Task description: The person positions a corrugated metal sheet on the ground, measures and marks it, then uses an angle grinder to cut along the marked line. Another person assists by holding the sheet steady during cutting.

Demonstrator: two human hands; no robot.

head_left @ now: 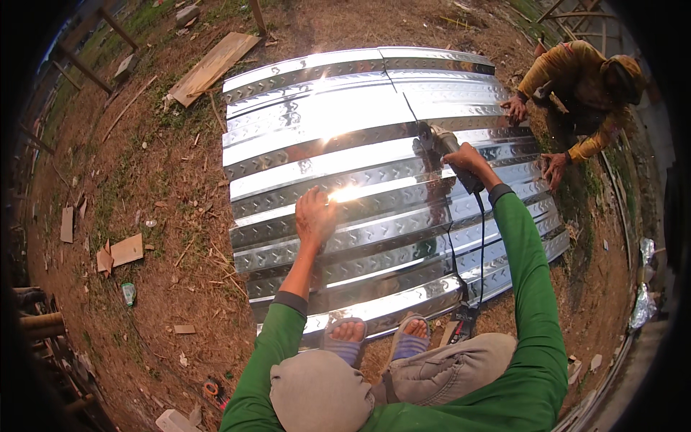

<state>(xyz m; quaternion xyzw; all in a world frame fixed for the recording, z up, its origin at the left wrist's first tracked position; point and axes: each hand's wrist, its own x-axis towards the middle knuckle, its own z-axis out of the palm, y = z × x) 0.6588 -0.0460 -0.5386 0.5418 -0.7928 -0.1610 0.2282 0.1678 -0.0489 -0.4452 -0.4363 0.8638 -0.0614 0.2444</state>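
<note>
Shiny corrugated metal sheeting with an embossed pattern lies on the ground in front of me. My right hand grips an angle grinder by its body. The grinder's head rests at a dark cut line that runs across the sheeting; the disc's contact is hard to make out. My left hand lies flat on the metal left of the grinder, fingers stretched out, beside a bright sun glare. At the right edge a co-worker in yellow sleeves has both hands on the sheeting.
A black cord trails from the grinder toward my feet, past a dark box-like item. My sandalled feet are at the near edge. Wooden boards lie far left; cardboard scraps and a tape measure lie on the dirt.
</note>
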